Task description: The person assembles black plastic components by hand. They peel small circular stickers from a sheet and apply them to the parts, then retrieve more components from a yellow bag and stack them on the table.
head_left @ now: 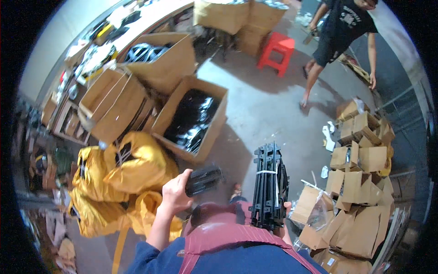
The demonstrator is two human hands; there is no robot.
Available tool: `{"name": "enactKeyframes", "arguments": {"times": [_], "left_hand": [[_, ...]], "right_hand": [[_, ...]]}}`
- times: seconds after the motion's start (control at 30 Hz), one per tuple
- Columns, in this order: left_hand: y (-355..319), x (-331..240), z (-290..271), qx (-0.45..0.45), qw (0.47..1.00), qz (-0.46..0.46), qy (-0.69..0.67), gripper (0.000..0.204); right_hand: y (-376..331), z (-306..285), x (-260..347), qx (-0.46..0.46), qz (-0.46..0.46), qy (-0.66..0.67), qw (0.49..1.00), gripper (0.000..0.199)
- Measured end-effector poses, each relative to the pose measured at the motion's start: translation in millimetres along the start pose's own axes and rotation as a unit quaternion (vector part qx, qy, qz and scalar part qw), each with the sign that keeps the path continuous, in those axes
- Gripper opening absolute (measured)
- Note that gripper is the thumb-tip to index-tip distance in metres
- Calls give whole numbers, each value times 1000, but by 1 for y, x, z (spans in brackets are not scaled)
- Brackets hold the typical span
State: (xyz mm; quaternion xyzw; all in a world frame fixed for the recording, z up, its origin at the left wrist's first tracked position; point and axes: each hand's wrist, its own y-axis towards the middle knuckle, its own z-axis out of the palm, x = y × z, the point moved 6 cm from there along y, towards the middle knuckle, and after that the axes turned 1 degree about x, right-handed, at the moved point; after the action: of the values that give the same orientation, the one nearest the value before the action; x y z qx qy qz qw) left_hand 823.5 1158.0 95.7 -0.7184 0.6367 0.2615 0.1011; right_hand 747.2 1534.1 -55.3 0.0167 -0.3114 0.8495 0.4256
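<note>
My left hand (175, 194) is closed on a small bundle of dark strips (204, 179), blurred by motion, held out in front of my apron. On the other side, my right hand (286, 228) grips the side of a taller bundle of black plastic strips (267, 182). A white tie goes round that bundle, which stands roughly upright. Most of the right hand's fingers are hidden behind it. Ahead and to the left, a cardboard box (217, 123) holds many shiny black parts (191, 119). Yellow sacks (141, 166) sit beside my left arm.
More cardboard boxes (171, 68) stand at the far left, by a cluttered bench (153, 18). Opened cartons (344, 182) line the right side. A red stool (277, 52) stands on the grey floor ahead. Another person (340, 32) is at the far right.
</note>
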Motion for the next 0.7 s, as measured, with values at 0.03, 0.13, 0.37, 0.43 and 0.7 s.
{"name": "enactKeyframes", "arguments": {"times": [0.03,0.13,0.37,0.43,0.7], "left_hand": [[25,-18,3,-24,999,22,-8,72],[98,-53,0,2,998,-12,-56,76],[253,-50,37,-29,999,-7,-29,85],[303,-44,52,-47,999,22,-9,84],[539,-10,83,-45,998,40,20,83]], "right_hand": [[14,9,27,9,-12,-1,1000,70],[64,40,94,41,-32,2,999,71],[225,113,199,113,-8,-5,993,73],[282,138,219,136,7,-10,991,74],[466,231,351,131,5,-70,989,77]]}}
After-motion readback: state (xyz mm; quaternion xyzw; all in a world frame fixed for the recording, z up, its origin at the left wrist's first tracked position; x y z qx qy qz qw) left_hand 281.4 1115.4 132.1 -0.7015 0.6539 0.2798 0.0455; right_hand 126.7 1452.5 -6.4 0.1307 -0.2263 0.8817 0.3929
